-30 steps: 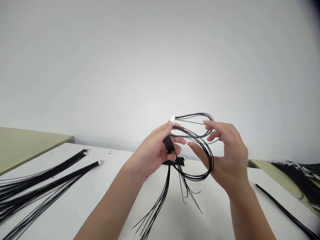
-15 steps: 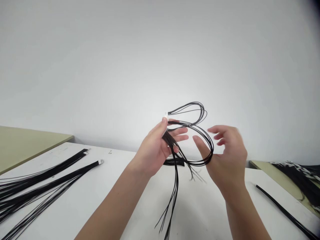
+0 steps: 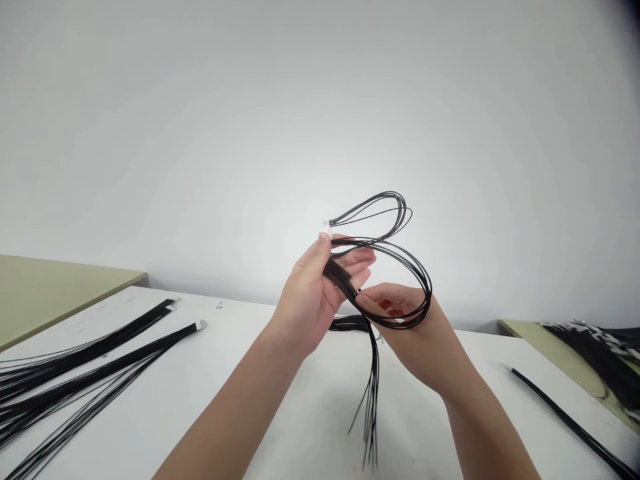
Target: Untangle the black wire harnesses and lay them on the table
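My left hand (image 3: 313, 287) pinches a looped bundle of black wires (image 3: 400, 250) between thumb and fingers. At its thumb tip shows a small white connector (image 3: 327, 227) on the wires. The bundle makes one loop above and a larger one to the right, and its loose ends (image 3: 371, 427) hang down over the table. My right hand (image 3: 405, 320) is inside the larger loop, its thumb and fingertips closed on the wires just right of the left palm. The wires partly cover its fingers.
On the white table (image 3: 240, 373) several black wire bundles with white connectors (image 3: 95, 363) lie at the left. Another wire bundle (image 3: 560, 413) lies at the right. More wires (image 3: 595, 360) rest on a yellowish surface at far right. A further bundle (image 3: 350, 324) lies behind my hands.
My right hand has moved left and its spread fingers have closed on the wires near my left palm. The hanging ends have gathered together and shifted right.
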